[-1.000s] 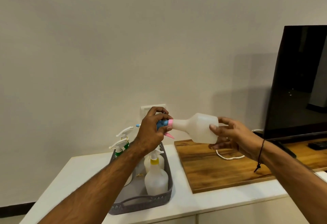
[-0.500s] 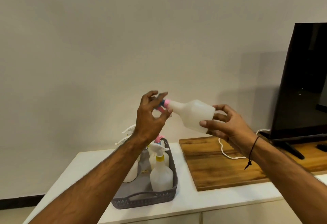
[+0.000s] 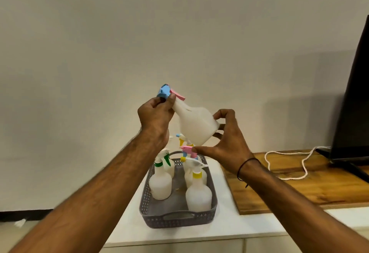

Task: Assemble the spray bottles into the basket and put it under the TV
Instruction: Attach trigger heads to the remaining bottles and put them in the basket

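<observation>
Here, largest first:
TV (image 3: 351,96): flat black slab at the right edge, its foot on a wood board (image 3: 299,188) with a white cord (image 3: 287,164) looped across the grain.
Counter (image 3: 229,224): smooth white top, carrying the basket and the board.
Basket (image 3: 180,219): grey perforated plastic, rounded corners, slot handles; several capped bottles stand upright inside.
Bottle (image 3: 196,123): translucent white plastic, bell-shaped, held tilted in the air above the basket, neck up-left. It looks empty, so probably light, slick and thin-walled; best taken round the wide base and at the stiff neck.
Right hand (image 3: 229,142): fingers spread wide, cupping the bottle's base.
Left hand (image 3: 155,116): curled tight about the neck, just under the spray head.
Spray head (image 3: 167,93): blue and pink hard plastic, angular, seated on the neck.
</observation>
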